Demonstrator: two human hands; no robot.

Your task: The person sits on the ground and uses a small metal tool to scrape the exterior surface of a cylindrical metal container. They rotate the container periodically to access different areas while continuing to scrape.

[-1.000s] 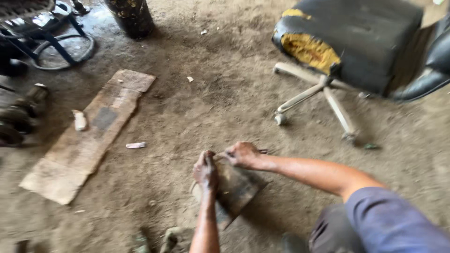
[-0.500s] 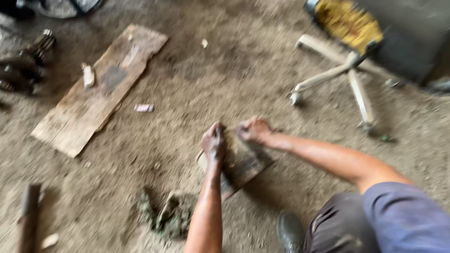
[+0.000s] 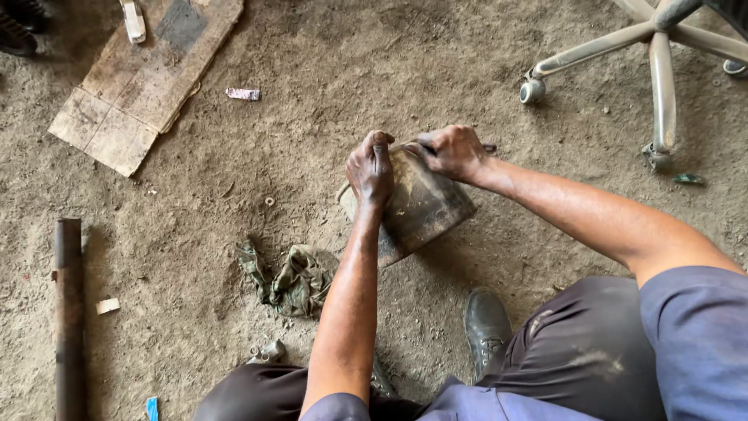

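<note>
A dirty, greasy metal plate [image 3: 421, 206] lies tilted on the dirt floor in front of me. My left hand [image 3: 371, 168] grips its left upper edge, fingers curled over it. My right hand [image 3: 450, 150] holds the plate's top right corner, and a thin dark tool tip pokes out beside that hand. A crumpled green rag [image 3: 292, 279] lies on the ground just left of my left forearm. My dark shoe [image 3: 486, 327] rests below the plate.
A worn wooden board [image 3: 144, 78] lies at the upper left. A rusty pipe [image 3: 68, 312] runs along the left edge. An office chair base [image 3: 647, 58] with castors stands at the upper right. Small metal bits [image 3: 267, 351] lie near my knee.
The view has tilted down and closer to the plate. Both hands have stayed on the plate's upper edge; the chair and board have slid toward the frame's top.
</note>
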